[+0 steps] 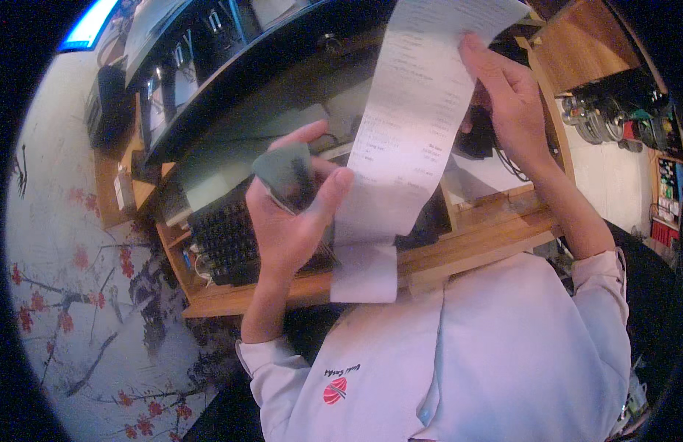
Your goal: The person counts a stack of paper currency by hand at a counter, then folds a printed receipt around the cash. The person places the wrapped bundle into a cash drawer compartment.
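Note:
A long printed paper receipt (402,127) hangs in front of me, its lower end curling down over the counter's front edge. My right hand (507,94) pinches the receipt near its upper right edge, with the thumb on the printed face. My left hand (297,215) holds folded greenish paper (286,171), which looks like banknotes, between its fingers. The left thumb tip reaches the receipt's left edge; whether it presses on the paper I cannot tell. Small rows of print cover the receipt, blurred in places.
Below my hands is a wooden counter (485,221) with a black keyboard (222,237) at its left. Behind it curves a dark raised ledge (253,61). A lit screen (90,25) shows at the upper left. Glassware (595,119) stands at the right. The left wall (98,309) bears painted blossoms.

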The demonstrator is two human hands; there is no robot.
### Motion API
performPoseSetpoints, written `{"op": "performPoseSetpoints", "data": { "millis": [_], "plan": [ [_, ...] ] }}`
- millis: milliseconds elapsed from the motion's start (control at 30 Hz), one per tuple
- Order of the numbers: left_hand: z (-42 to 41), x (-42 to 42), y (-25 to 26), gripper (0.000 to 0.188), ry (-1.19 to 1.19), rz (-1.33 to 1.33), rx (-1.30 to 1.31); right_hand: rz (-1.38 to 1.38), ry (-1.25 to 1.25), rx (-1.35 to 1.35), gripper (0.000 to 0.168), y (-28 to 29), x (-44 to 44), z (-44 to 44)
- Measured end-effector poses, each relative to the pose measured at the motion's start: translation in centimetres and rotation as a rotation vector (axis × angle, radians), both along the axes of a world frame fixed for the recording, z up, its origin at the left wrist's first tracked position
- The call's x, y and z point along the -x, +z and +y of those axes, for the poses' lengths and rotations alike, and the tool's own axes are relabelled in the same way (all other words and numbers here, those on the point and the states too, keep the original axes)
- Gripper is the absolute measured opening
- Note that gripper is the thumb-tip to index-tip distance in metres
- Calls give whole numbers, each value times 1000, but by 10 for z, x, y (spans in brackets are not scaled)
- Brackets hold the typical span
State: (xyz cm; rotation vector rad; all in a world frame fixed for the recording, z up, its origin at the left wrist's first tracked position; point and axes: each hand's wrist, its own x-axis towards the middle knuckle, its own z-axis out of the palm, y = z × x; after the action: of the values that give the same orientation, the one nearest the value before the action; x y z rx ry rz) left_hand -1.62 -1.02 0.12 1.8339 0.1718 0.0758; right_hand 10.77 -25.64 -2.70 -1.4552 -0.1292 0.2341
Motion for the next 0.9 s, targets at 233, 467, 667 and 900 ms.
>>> {"op": "performPoseSetpoints", "data": {
  "millis": [233,467,667,900],
  "plan": [
    [-4,-1,-1,54,26,-26,-1,-75,43,69,37,-5,-2,0],
    [2,-2,-6,50,43,-73,7,-141,73,44,45,6,1,10],
    [7,-5,5,47,109,-88,204,-171,42,139,47,4,-4,5],
    [12,-9,4,54,15,-316,708,-188,95,222,49,-1,-10,2]
  ]
}}
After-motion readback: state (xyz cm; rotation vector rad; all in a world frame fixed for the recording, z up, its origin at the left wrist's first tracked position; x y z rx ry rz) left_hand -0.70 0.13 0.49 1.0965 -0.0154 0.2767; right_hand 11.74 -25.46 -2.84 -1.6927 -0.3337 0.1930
